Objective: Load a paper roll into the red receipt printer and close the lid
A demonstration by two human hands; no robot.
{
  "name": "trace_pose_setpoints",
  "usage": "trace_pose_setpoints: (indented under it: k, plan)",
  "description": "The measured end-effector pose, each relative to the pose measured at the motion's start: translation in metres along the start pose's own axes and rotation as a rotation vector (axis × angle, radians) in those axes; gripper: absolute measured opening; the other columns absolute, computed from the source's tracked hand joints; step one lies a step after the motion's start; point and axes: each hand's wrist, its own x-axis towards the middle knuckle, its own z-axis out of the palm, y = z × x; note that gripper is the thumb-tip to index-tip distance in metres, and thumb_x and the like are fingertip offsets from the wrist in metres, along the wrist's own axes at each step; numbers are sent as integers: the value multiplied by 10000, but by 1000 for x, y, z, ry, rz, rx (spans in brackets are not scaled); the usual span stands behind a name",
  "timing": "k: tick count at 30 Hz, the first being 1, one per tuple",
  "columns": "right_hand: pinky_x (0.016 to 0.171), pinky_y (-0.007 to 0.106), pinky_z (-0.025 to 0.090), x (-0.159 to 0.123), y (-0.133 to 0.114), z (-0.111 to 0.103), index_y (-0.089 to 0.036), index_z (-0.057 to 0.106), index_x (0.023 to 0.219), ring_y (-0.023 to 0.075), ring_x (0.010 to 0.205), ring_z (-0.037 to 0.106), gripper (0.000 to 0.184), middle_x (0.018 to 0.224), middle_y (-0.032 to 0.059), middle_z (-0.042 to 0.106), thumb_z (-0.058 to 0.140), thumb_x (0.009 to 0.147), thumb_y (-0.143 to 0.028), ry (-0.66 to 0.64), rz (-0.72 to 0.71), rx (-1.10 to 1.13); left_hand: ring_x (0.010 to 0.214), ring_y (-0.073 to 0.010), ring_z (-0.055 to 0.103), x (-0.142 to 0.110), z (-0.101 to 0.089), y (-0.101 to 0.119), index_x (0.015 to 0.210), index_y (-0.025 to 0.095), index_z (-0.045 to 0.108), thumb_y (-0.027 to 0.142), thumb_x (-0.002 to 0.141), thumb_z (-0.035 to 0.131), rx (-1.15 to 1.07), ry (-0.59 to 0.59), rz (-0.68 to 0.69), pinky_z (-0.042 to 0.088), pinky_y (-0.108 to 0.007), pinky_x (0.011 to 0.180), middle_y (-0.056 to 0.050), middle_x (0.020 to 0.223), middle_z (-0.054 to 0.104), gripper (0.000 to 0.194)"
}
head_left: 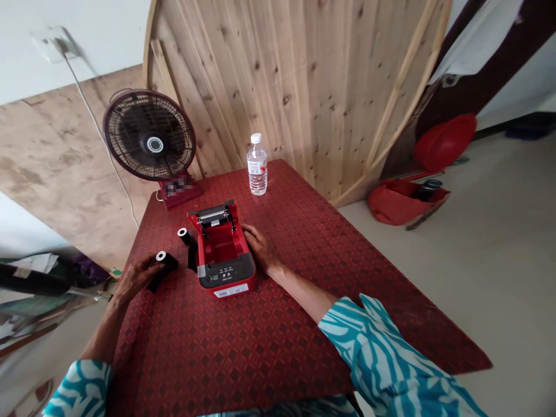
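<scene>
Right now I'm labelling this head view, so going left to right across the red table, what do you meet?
Left hand on a black roll → second black roll → red printer, lid open → right hand against its side. The water bottle stands farther back; the fan is left out, as it overlaps the rolls' span.

The printer [222, 255] is bright red with a dark grey front panel and a white label along its lower edge. Both rolls, one [163, 265] at the left hand [138, 275] and one [185, 236] behind it, are black with white cores. The tablecloth [278, 324] is deep red with a repeating diamond pattern. The sleeves [391, 359] carry teal and white stripes (rather zebra-like). The fan [150, 136] has a dark brown grille on a red base. The bottle [257, 165] is clear with a white cap.
</scene>
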Motion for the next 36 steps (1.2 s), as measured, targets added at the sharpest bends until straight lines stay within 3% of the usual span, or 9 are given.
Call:
trace_pose_setpoints:
  k: [5,9,12,15,18,25,32,36]
  plan:
    - [1034,377,399,1,3,0,-268,645,1086,199,1129,576,311,1153,8,676,472,861,-396,6,-5,10,881,-282,692,-21,1,25,977,190,598,613,573,762,-180,80,-81,556,-362,743,-86,990,737,608]
    - [1037,381,396,1,4,1,-266,640,1094,200,1134,574,310,1160,13,672,470,864,-387,0,-5,29,671,-226,676,-37,4,63,974,205,546,608,544,780,-306,71,-74,531,-304,588,-41,822,725,634]
    - [1042,378,393,0,3,2,-257,631,1108,200,1147,569,321,1175,19,664,466,864,-384,-3,-5,36,659,-223,662,-40,16,101,1021,190,594,610,565,762,-187,9,-22,510,-290,563,-67,835,726,642]
    - [1037,384,397,0,3,2,-242,628,1111,204,1146,569,329,1174,33,661,459,861,-373,-10,-15,26,848,-275,671,-32,37,136,1057,185,655,587,630,714,-9,-68,119,535,-336,712,-84,941,731,589]
    - [1030,384,402,2,3,2,-233,629,1108,202,1137,571,330,1166,40,661,457,860,-366,-11,-28,14,919,-271,662,-20,59,160,1083,210,692,535,691,664,194,-129,234,525,-350,809,-54,981,733,510]
    - [1026,354,404,4,8,4,-252,635,1107,177,1121,572,309,1154,17,666,458,868,-337,-2,-66,25,994,-265,660,3,80,173,1130,247,699,431,768,629,550,-151,372,490,-338,906,-49,1115,719,412]
    - [1021,349,401,7,18,7,-272,636,1104,173,1101,578,312,1134,4,669,448,861,-327,26,-100,21,1018,-298,662,6,94,188,1151,297,677,356,835,604,897,-153,310,488,-367,845,-60,1085,729,330]
    - [1018,351,404,8,19,7,-269,639,1098,174,1098,578,312,1126,8,673,445,859,-325,31,-105,12,1066,-307,643,5,103,189,1153,314,674,273,823,609,953,-162,331,488,-366,838,-63,1144,710,339]
